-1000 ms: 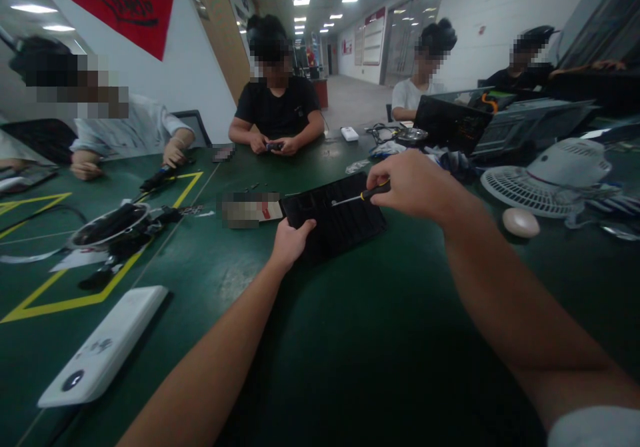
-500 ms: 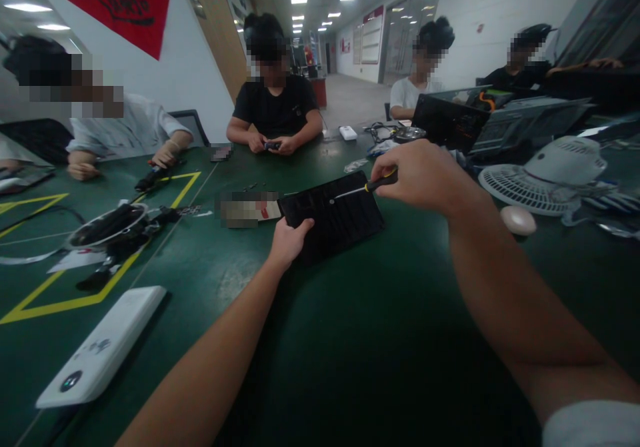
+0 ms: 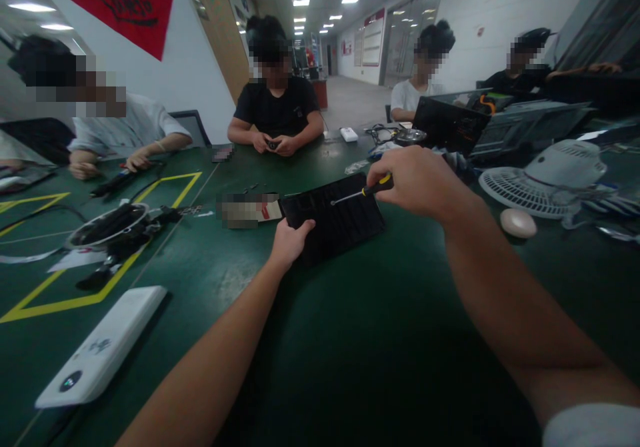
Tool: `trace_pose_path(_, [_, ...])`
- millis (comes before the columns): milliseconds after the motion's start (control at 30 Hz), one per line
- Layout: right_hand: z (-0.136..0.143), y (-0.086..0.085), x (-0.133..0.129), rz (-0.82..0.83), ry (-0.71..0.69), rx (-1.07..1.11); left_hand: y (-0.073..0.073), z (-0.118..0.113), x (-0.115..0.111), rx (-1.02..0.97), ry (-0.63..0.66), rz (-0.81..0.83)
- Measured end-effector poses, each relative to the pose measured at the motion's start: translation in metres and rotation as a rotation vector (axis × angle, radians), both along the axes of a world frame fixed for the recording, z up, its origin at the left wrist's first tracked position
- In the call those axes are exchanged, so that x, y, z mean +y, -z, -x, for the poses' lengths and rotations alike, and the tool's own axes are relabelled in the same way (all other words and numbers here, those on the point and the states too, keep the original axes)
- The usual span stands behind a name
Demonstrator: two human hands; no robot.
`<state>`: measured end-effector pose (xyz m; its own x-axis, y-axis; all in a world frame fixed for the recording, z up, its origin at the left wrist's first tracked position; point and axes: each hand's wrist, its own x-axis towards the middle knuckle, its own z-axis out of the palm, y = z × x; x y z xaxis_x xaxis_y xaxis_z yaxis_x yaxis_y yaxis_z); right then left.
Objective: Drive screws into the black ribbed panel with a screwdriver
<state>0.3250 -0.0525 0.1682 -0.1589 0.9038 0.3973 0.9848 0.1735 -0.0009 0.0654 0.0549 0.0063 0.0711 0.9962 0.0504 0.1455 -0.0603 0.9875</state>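
At the near left, a white device point(image 3: 107, 344) lies on the table point(image 3: 360, 334). Farther right is a box point(image 3: 271, 208), then the person's left hand point(image 3: 291, 239), thumb pressed on the left part of a black panel point(image 3: 345, 230) at the table's middle; its other fingers are mostly hidden. A screwdriver point(image 3: 350, 196) slants leftward, tip at the panel, handle pinched in the right hand point(image 3: 413, 177). Far right stand a mouse point(image 3: 519, 223) and a fan point(image 3: 565, 164).

The right grip point(image 3: 417, 179) hides part of the screwdriver point(image 3: 365, 192), and the black panel point(image 3: 347, 224) hides most fingers of the left grip point(image 3: 291, 239). What the screwdriver's tip meets is too small to tell. The lower-right corner crops a white sleeve point(image 3: 593, 427).
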Motion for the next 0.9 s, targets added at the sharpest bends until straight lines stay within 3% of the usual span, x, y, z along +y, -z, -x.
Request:
trace_pose_path(333, [0.006,0.000,-0.002,-0.014,0.008,-0.056,0.001,0.000,0.001,-0.025,0.011,0.008])
trace_pose_path(900, [0.012,-0.003,-0.004,0.053,0.099,0.036,-0.001,0.000,0.003,-0.011,0.018,0.001])
